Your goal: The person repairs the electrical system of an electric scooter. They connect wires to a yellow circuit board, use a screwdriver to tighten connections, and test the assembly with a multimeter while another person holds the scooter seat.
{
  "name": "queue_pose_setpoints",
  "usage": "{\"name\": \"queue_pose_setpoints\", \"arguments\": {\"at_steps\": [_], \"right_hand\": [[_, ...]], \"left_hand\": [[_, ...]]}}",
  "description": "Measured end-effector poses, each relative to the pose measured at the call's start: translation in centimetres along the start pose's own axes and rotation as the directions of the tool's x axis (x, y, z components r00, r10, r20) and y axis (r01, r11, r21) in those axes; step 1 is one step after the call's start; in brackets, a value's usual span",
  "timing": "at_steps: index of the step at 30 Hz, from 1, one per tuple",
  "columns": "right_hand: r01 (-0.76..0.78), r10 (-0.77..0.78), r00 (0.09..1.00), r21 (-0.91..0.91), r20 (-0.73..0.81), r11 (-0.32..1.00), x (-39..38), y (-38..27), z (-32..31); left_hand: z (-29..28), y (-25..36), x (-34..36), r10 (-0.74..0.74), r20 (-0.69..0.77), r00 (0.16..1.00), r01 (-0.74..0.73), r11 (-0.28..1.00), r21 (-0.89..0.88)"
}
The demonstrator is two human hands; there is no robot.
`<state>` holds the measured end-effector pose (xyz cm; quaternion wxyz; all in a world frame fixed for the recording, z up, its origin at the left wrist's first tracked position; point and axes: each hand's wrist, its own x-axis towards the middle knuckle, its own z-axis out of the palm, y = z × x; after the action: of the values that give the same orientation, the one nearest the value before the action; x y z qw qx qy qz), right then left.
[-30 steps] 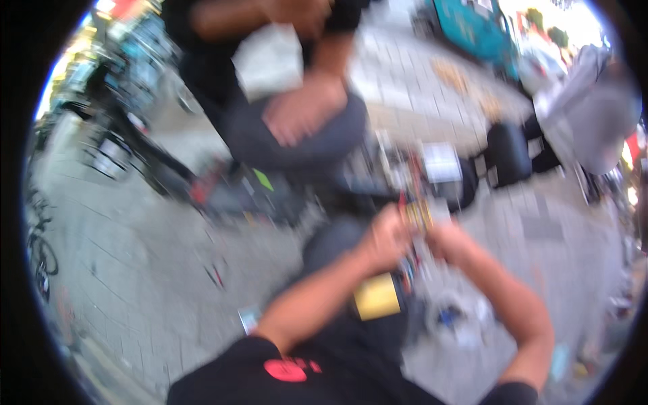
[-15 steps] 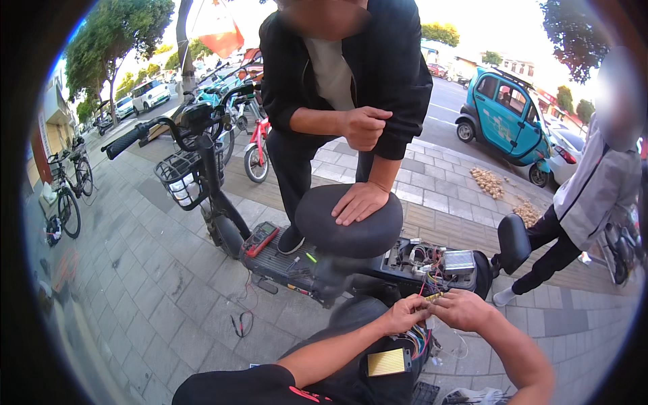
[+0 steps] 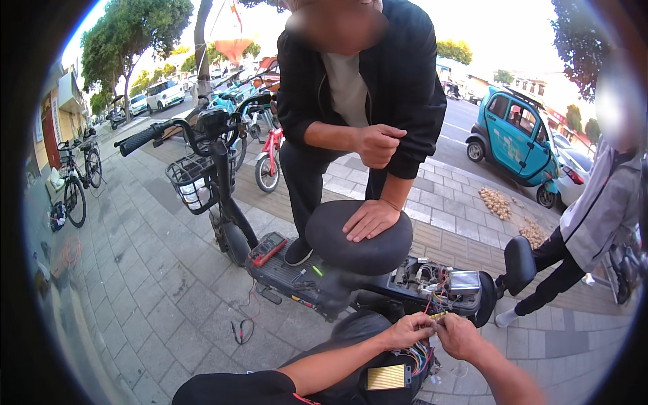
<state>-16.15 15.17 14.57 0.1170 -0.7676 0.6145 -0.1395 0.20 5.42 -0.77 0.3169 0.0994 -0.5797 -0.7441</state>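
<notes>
My left hand (image 3: 408, 331) and my right hand (image 3: 457, 335) meet at a small yellow connector (image 3: 437, 316) with coloured wires (image 3: 422, 354) hanging below it. Both pinch this connector beside the open rear bay of a black electric scooter (image 3: 290, 273). More wires (image 3: 428, 275) and a silver controller box (image 3: 464, 282) sit in the bay. A person in a black jacket (image 3: 368, 81) stands opposite, one hand (image 3: 370, 219) resting on the scooter's black saddle (image 3: 358, 236).
A red multimeter (image 3: 268, 248) lies on the scooter's footboard, its leads (image 3: 241, 329) trailing on the paved ground. A front basket (image 3: 192, 179) hangs under the handlebar. A ribbed yellow part (image 3: 386, 376) lies near my knee. Another person (image 3: 597, 216) stands at right; bicycles and a teal small car (image 3: 516, 138) behind.
My head has lifted from a blurred downward look to a steady view of the scooter and the standing person. Both hands stay together at the connector.
</notes>
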Motion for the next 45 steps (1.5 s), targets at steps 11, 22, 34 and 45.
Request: {"name": "queue_pose_setpoints", "arguments": {"at_steps": [11,22,34,45], "right_hand": [[-0.021,-0.016,0.991,-0.270,-0.131,0.963,0.2,-0.4,1.4],[-0.291,0.441,0.737,0.349,-0.512,0.891,-0.7,-0.4,5.5],[-0.054,0.770,0.632,0.997,0.083,-0.063,-1.1,-1.5,10.9],[-0.095,0.815,0.576,0.986,-0.060,0.140,-1.0,0.3,11.2]], "left_hand": [[0.2,1.1,0.1,0.083,-0.045,0.996,-0.070,0.969,0.236],[0.7,1.9,-0.4,-0.100,-0.120,0.988,0.102,0.995,0.007],[0.6,1.7,0.8,-0.104,-0.249,0.963,0.066,0.986,-0.156],[0.5,1.8,1.3,-0.099,-0.127,0.987,0.100,0.995,-0.005]]}}
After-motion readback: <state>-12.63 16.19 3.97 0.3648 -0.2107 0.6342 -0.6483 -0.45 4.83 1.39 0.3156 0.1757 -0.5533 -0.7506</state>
